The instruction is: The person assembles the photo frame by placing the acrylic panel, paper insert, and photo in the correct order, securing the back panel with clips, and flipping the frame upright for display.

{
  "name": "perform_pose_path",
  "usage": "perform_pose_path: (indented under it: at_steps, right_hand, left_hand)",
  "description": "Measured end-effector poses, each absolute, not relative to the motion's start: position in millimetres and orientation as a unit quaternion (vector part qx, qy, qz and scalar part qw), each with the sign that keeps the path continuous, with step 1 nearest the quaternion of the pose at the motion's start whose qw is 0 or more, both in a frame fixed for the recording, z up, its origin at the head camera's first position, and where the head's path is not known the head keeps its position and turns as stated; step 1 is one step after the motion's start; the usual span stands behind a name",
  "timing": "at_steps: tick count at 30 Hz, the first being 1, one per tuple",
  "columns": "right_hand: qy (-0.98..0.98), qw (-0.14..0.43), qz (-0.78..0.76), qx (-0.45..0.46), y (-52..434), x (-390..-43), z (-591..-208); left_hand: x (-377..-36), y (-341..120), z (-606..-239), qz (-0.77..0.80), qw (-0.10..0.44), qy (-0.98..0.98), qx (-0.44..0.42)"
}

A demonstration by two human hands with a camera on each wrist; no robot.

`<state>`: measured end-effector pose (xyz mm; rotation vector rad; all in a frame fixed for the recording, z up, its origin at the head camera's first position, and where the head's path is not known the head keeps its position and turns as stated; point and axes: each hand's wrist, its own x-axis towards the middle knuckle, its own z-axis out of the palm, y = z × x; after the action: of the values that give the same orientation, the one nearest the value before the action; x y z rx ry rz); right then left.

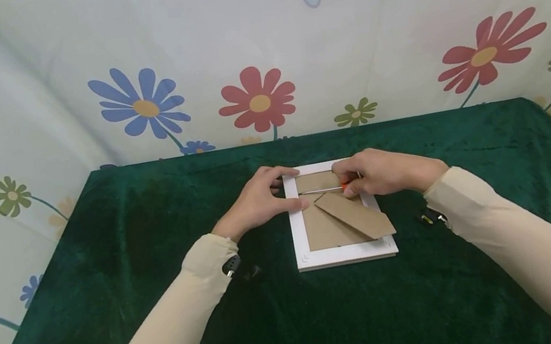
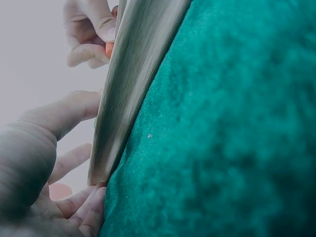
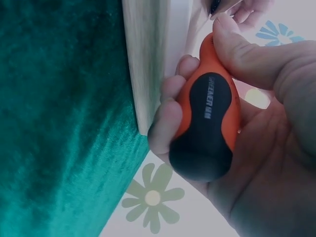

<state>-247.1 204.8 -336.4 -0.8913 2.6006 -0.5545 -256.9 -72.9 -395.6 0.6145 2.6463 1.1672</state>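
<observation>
White picture frame [image 1: 346, 253] lying face down (brown backing [image 1: 325, 228] up) on the green table [image 1: 172, 338]. Left hand [image 1: 257, 203]: fingers curled over its left edge. Right hand [image 1: 378, 173]: fingers wrapped round 1 orange-black screwdriver [image 3: 206, 123], shaft laid across the backing.

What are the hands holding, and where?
The right hand grips a screwdriver by its orange-and-black handle. The left hand holds the white frame at its left edge.
</observation>
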Motion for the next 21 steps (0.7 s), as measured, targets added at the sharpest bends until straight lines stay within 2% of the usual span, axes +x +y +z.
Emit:
perform_pose_path:
  at_steps: [11,21]
  right_hand:
    - [0.914,0.115,-0.248,-0.3,215,-238,-350]
    - [0.904,0.097,-0.325,-0.259,227,-234,-360]
  left_hand:
    - [-255,-72,-394,0.394,0.096,0.891,0.205]
    - [-255,-74,-394,0.397,0.095,0.889,0.21]
